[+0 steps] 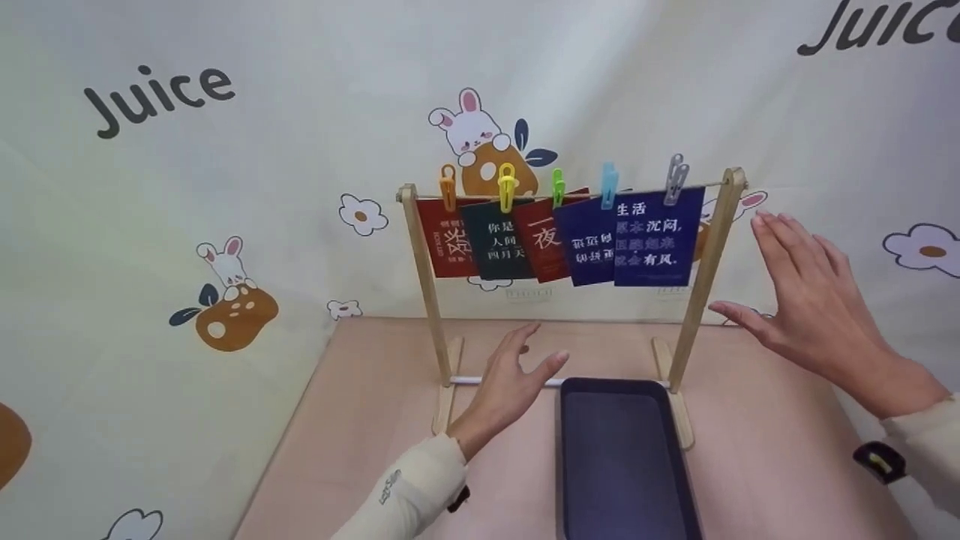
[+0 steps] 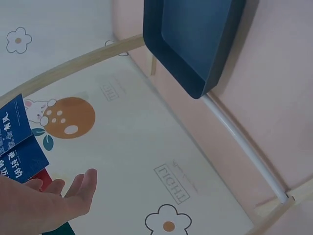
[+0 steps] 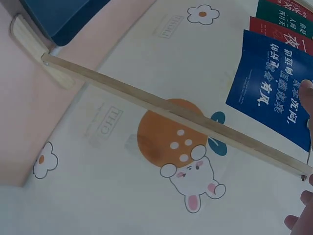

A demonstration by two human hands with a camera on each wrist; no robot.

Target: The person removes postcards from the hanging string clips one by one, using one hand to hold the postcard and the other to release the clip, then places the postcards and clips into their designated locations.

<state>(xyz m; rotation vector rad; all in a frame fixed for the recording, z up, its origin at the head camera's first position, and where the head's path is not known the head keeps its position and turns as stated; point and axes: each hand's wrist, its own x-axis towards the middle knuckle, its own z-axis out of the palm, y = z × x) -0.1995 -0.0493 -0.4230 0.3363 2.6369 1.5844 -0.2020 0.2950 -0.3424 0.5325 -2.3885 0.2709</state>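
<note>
Several printed cards hang in an overlapping row from a cord on a wooden rack (image 1: 709,292): a red card (image 1: 444,255), a dark green card (image 1: 491,262), another red card (image 1: 546,259) and two blue cards, the right one (image 1: 660,240) in front. An orange clothespin (image 1: 448,187), a yellow one (image 1: 507,187), a green one (image 1: 558,187), a light blue one (image 1: 609,185) and a grey one (image 1: 676,180) grip the cord. My left hand (image 1: 514,382) hovers below the cards, fingers loosely bent, holding nothing. To the right of the rack, my right hand (image 1: 814,300) is raised with extended fingers, also holding nothing.
A dark rectangular tray (image 1: 626,450) lies on the pink tabletop (image 1: 345,435), its far end by the rack's white lower bar (image 1: 469,381). Behind stands a pale cloth backdrop (image 1: 300,150) printed with rabbits, flowers and words.
</note>
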